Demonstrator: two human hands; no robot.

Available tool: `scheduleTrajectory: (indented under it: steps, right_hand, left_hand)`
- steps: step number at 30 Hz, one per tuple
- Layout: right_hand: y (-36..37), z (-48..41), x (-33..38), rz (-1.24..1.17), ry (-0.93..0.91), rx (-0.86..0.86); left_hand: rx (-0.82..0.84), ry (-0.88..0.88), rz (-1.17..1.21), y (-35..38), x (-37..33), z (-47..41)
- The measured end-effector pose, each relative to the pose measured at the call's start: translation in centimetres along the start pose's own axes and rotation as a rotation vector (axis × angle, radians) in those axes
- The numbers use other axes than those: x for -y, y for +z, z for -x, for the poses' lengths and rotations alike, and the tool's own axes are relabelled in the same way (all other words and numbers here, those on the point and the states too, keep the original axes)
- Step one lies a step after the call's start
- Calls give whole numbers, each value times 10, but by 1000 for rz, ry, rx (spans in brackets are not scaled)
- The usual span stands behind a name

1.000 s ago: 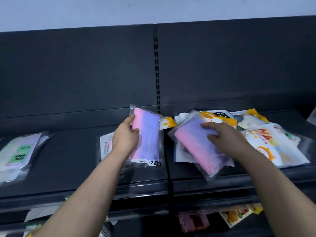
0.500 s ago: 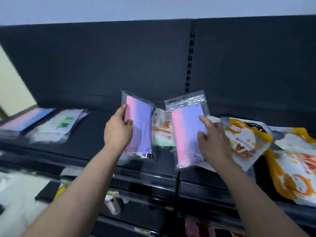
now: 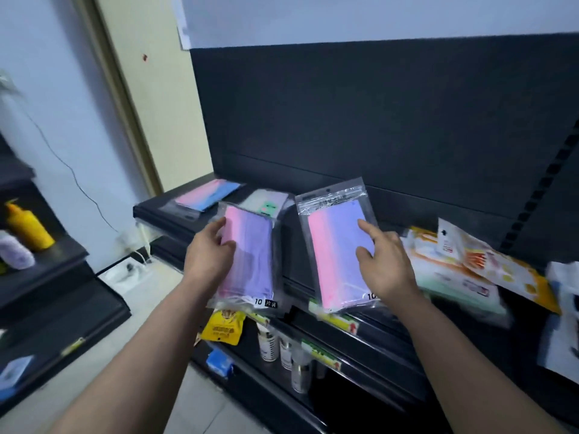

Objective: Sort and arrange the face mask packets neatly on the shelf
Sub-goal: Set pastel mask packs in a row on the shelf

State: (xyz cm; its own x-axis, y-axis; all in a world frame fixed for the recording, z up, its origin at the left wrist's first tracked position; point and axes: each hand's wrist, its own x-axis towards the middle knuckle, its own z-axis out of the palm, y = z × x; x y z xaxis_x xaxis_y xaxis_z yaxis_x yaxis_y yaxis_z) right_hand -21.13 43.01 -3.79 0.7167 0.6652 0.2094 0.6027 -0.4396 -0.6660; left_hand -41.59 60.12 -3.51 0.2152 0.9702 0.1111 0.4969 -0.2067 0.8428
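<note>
Head view: left hand (image 3: 209, 256) grips the left pink-purple mask packet (image 3: 253, 255), fingers curled round it; right hand (image 3: 387, 267) pinches the right pink-purple mask packet (image 3: 332, 255).

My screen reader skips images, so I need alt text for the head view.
The left hand holds a pink-and-purple packet, the right hand a matching packet, at a dark shelf. Other mask packets lie on it to both sides.
</note>
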Motion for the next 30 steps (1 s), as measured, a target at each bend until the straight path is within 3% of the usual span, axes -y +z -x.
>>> scheduleTrajectory:
  steps: [12,22,30]
  right_hand:
    - [142,-44,139,-84,-45,83]
    - [177,-117,147,-105,18,-35]
    - [219,-194,151,-204,9,30]
  left_hand:
    - [-5,-16,-20,-114,81,-118]
    - [94,-7,25,-80,89,-221]
    - [204,4,-4,-50,78,-320]
